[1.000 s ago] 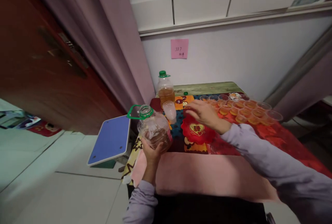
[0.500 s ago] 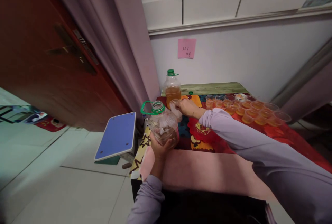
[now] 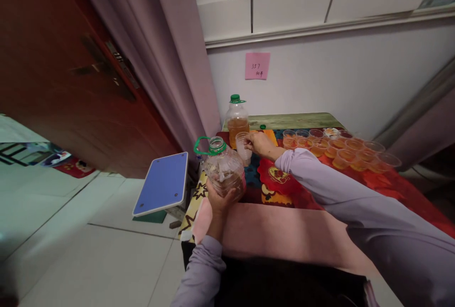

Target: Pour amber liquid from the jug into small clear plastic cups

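Clear plastic fills both our grips, our left hand half-curled round the uncapped jug at the left end of the counter and our right hand pinching the stacked cups just beyond it, seemingly the grasping step, where the next move calls for a light, steady touch.

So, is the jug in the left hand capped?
No, the clear plastic jug in the left hand shows an uncapped, open neck.

A clear, uncapped jug is pointing mouth upward; translucent stacked cups are tilting slightly just right of it.
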Demonstrator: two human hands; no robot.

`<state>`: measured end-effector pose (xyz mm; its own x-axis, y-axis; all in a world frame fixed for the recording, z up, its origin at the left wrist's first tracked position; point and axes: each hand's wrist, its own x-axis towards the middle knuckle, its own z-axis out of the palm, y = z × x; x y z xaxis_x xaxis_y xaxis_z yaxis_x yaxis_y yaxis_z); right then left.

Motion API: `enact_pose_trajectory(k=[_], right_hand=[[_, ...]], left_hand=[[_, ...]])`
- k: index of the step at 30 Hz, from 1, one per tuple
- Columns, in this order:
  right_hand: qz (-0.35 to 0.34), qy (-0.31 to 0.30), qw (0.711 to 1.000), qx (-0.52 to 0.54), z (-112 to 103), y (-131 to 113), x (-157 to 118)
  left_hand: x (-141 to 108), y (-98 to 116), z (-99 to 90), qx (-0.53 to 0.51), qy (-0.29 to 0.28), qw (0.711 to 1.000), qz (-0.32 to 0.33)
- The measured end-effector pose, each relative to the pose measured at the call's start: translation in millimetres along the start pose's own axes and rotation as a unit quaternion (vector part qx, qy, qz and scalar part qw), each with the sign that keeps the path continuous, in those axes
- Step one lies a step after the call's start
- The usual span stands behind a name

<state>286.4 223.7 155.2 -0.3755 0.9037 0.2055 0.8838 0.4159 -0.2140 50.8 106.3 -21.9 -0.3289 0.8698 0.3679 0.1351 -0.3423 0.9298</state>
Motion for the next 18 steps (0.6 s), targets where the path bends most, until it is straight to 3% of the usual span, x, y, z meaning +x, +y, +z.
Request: enact_pose_trajectory(k=[3,5,9,11,14,18], right_hand=[[-0.002,0.031,0.999,0.016,-15.4,-0.6,-2.1],[-0.013,0.091,0.995,0.039,-32.7,2.9,-10.2],[-0.023,0.21,0.975,0.067,-56.0,27.4,-55.6],[0.004,0.204,0.977,0.06,-47.2,45.6,-89.4],[0.04,0.112,0.991,0.053,-9.4,70.4,-137.2],[0.104,0.032,0.993,0.038,41.3,88.6,-171.0]], left_hand=[[0.0,0.4,0.9,-0.001,-0.001,1.0,0.0],[-0.2,0.4,1.6,-0.002,-0.002,1.0,-0.001],[0.2,-0.9,1.9,-0.003,-0.005,1.0,-0.002],[0.9,-2.0,1.6,-0.002,-0.005,1.0,-0.001],[1.7,-4.0,1.5,0.004,-0.004,1.0,0.009],[1.5,-7.5,2.4,0.01,-0.002,1.0,0.028]])
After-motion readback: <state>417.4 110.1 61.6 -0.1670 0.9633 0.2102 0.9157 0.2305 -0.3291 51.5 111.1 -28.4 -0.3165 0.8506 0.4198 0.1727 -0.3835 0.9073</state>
